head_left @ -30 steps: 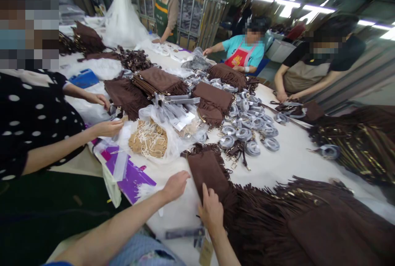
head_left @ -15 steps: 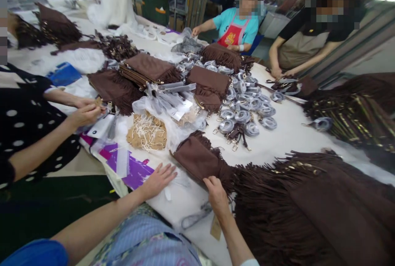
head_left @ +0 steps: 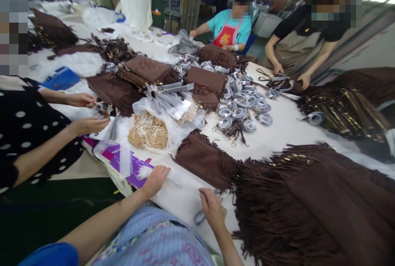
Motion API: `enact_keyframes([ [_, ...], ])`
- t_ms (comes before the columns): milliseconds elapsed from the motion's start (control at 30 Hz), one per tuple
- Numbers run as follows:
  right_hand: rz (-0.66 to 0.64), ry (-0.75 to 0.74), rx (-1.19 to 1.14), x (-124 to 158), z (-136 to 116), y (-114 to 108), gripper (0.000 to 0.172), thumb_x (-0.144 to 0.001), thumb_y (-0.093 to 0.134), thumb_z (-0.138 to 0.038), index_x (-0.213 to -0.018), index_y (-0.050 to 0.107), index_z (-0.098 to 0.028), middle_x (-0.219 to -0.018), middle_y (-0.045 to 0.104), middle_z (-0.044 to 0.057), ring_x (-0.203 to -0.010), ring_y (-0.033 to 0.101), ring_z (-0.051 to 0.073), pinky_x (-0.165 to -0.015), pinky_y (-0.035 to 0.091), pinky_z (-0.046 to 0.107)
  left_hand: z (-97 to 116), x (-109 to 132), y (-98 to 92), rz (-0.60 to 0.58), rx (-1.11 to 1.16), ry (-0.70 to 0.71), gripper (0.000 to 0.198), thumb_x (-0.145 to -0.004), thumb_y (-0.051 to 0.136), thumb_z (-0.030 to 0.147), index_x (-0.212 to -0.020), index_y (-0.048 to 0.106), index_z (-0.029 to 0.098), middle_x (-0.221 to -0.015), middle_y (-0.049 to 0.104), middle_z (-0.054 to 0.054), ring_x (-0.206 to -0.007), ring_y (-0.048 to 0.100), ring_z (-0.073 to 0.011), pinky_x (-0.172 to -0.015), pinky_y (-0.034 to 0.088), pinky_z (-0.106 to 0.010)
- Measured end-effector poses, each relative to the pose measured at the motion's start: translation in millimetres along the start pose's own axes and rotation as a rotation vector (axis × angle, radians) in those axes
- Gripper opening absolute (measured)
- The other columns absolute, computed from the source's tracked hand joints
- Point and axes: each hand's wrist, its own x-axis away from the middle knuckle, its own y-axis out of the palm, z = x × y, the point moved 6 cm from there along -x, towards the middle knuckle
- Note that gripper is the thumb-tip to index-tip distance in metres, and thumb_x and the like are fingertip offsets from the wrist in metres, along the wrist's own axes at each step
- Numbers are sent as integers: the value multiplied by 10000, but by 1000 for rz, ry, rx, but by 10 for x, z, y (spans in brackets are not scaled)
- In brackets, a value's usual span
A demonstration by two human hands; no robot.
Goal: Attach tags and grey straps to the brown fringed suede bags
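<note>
My left hand [head_left: 157, 180] is closed at the front edge of the table, beside a white, wispy bundle [head_left: 145, 172]; what lies in its fingers is hidden. To its right, my right hand [head_left: 211, 205] has its fingers drawn together in a pinch. Whether it grips something thin is hard to see. A dark brown fringed bag [head_left: 203, 160] lies flat just beyond both hands, touched by neither. Under the right hand, a grey wrapped strap [head_left: 199, 217] and a tan tag [head_left: 224, 211] partly show.
Tan tags with white strings [head_left: 148, 132] lie beyond my left hand. Coiled wrapped straps [head_left: 243, 107] cover the table's middle. Large fringed brown pieces [head_left: 333, 200] are heaped at the right. A co-worker in polka dots [head_left: 33, 130] works at the left; two people sit or stand across.
My left hand has gone from lying flat to closed, and the white bundle now shows by it. My right hand has come off the brown bag toward me.
</note>
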Motion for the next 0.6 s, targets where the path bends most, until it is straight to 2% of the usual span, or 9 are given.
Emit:
enact_keyframes([
  [67,5,109,-124,15,36,126,313,-872,435,-383,-988,647,-183,-924,678,93,-799,655,217,-699,558,329,57,-12,-33,-36,9,-16,295,-840,386,5,-1024,568,147,-989,550,-98,-958,478,-242,-884,416,-395],
  [167,23,297,-305,-23,117,222,496,-884,372,-530,-1099,584,-137,-1018,667,156,-739,683,226,-532,571,317,98,-41,-148,-48,35,-30,243,-875,366,22,-925,556,165,-966,530,-79,-935,469,-226,-850,425,-354],
  [267,4,433,-472,-64,115,239,646,-878,288,-665,-1138,543,-131,-1060,664,190,-732,709,233,-521,584,329,104,-61,-218,-51,41,-66,275,-876,348,7,-963,548,174,-965,516,-66,-926,477,-211,-832,429,-325],
  [333,-25,485,-556,-76,50,231,701,-852,288,-730,-1121,543,-135,-990,685,176,-683,712,230,-489,575,316,113,-75,-222,-70,38,-77,280,-879,353,7,-992,545,176,-974,513,-63,-919,486,-206,-824,431,-317],
  [467,-70,432,-518,-115,-166,198,621,-808,437,-733,-1020,538,-158,-793,687,89,-585,683,198,-426,526,255,154,-111,-207,-108,46,-64,259,-895,364,25,-1000,544,179,-998,519,-60,-907,501,-201,-826,429,-318],
  [600,-103,342,-397,-176,-297,209,490,-824,471,-665,-830,544,-181,-697,658,43,-587,671,185,-466,520,241,201,-142,-196,-114,56,-34,241,-907,364,35,-995,547,165,-995,524,-66,-906,498,-204,-819,427,-316],
])
